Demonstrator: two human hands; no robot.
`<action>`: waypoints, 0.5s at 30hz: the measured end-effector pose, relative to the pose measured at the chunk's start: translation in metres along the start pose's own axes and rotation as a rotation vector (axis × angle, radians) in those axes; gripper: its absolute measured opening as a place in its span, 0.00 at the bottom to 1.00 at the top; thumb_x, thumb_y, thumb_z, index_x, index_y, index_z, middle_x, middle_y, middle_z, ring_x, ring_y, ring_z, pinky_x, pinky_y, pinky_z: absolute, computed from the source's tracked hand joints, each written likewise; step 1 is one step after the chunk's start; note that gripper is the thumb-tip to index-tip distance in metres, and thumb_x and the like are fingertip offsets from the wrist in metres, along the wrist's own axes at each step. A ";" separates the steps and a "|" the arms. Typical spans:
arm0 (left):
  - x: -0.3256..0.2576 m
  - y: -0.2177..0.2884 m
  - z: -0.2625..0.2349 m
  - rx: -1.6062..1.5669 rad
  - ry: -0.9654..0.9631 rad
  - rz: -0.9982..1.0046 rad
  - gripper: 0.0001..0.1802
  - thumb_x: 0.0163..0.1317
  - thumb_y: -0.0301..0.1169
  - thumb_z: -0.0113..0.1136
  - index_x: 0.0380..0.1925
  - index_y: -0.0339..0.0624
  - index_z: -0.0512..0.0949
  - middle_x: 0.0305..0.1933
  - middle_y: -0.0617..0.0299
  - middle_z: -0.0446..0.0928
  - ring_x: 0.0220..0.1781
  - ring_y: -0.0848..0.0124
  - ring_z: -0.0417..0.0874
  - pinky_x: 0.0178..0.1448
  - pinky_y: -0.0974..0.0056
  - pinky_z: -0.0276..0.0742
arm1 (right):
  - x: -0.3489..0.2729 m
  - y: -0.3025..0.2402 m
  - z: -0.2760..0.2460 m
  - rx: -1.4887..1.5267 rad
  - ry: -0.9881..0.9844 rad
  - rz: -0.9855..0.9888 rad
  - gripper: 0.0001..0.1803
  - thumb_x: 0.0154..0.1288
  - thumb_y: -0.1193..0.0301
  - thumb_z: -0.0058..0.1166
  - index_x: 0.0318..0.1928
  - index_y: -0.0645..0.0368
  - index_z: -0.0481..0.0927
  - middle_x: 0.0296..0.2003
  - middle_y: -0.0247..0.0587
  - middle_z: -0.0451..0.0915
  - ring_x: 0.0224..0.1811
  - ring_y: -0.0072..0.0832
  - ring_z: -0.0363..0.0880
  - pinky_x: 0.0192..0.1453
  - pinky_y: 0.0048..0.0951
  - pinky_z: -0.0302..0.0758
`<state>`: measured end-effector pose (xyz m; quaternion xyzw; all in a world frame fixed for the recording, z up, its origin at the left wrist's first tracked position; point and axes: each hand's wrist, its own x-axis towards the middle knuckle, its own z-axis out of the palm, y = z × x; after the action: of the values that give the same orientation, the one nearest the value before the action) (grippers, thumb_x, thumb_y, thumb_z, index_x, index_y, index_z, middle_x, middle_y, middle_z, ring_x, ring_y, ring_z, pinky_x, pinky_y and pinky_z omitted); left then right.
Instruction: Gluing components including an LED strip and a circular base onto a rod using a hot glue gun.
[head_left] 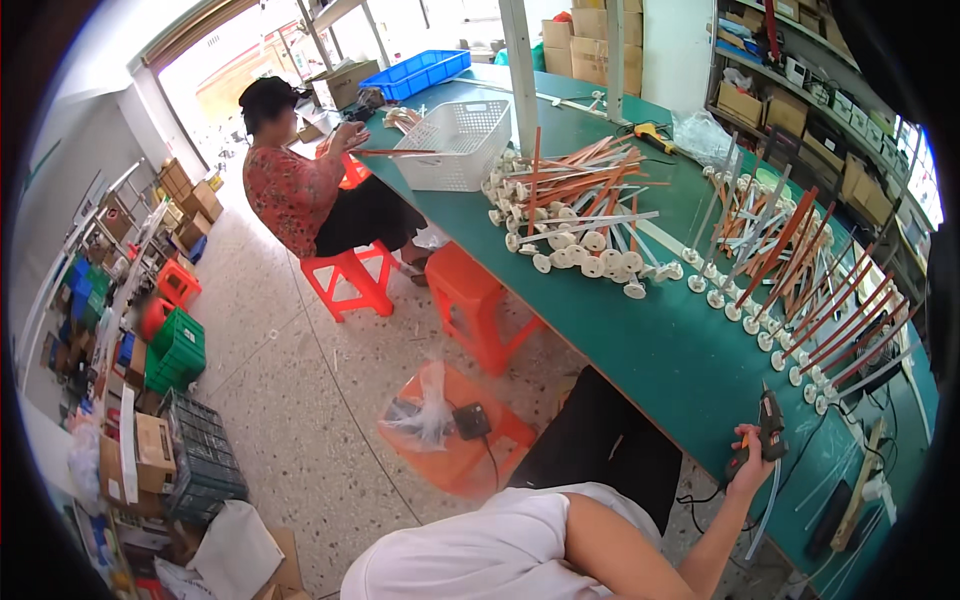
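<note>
My right hand (748,466) is wrapped round the grip of a dark glue gun (771,428) at the table's near edge. The gun's nozzle points away from me, and a pale glue stick (764,515) trails from its back end. My left hand is not in the picture. Past the gun runs a row of round cream bases (778,360) with brown and grey strips (826,325) standing up from them at a slant. Farther left on the table lies a big heap of similar strips (590,165) with round cream ends (592,264).
A white basket (455,150) and a blue crate (415,75) stand farther along the green table (640,335). A seated person (290,180) handles strips there. Orange stools (470,300) stand beside the table, one with a plastic bag (432,415) and black adapter (472,420). Cords trail near the gun.
</note>
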<state>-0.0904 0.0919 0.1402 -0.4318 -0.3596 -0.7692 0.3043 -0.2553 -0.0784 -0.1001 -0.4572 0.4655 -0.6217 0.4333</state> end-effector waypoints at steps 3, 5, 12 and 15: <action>0.019 0.031 -0.014 0.932 -0.657 0.075 0.37 0.74 0.53 0.51 0.60 0.23 0.72 0.63 0.36 0.72 0.64 0.42 0.73 0.66 0.48 0.67 | -0.003 -0.003 0.002 0.016 0.038 -0.001 0.07 0.71 0.73 0.55 0.44 0.64 0.80 0.41 0.44 0.84 0.42 0.29 0.84 0.36 0.27 0.77; 0.031 0.048 -0.020 1.557 -1.096 0.139 0.38 0.74 0.54 0.50 0.62 0.23 0.71 0.65 0.36 0.70 0.67 0.43 0.71 0.68 0.48 0.65 | -0.003 0.000 0.002 0.032 0.044 0.013 0.07 0.71 0.73 0.55 0.44 0.64 0.80 0.41 0.44 0.84 0.42 0.30 0.84 0.36 0.27 0.77; -0.080 0.071 -0.056 1.019 -0.011 -0.072 0.19 0.68 0.41 0.58 0.47 0.35 0.78 0.47 0.49 0.78 0.50 0.50 0.77 0.54 0.51 0.72 | -0.005 -0.008 0.006 -0.069 0.012 0.058 0.07 0.71 0.74 0.54 0.45 0.64 0.79 0.43 0.44 0.84 0.44 0.29 0.83 0.36 0.27 0.76; -0.123 0.118 -0.096 1.513 0.570 -0.194 0.09 0.58 0.27 0.63 0.39 0.40 0.81 0.38 0.55 0.81 0.41 0.53 0.80 0.46 0.54 0.75 | -0.007 -0.008 0.003 -0.135 -0.053 0.023 0.07 0.72 0.75 0.54 0.45 0.64 0.79 0.43 0.44 0.83 0.44 0.29 0.82 0.36 0.26 0.76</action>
<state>0.0133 -0.0328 0.0310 0.1361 -0.7266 -0.4212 0.5255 -0.2516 -0.0710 -0.0933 -0.4962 0.5000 -0.5716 0.4208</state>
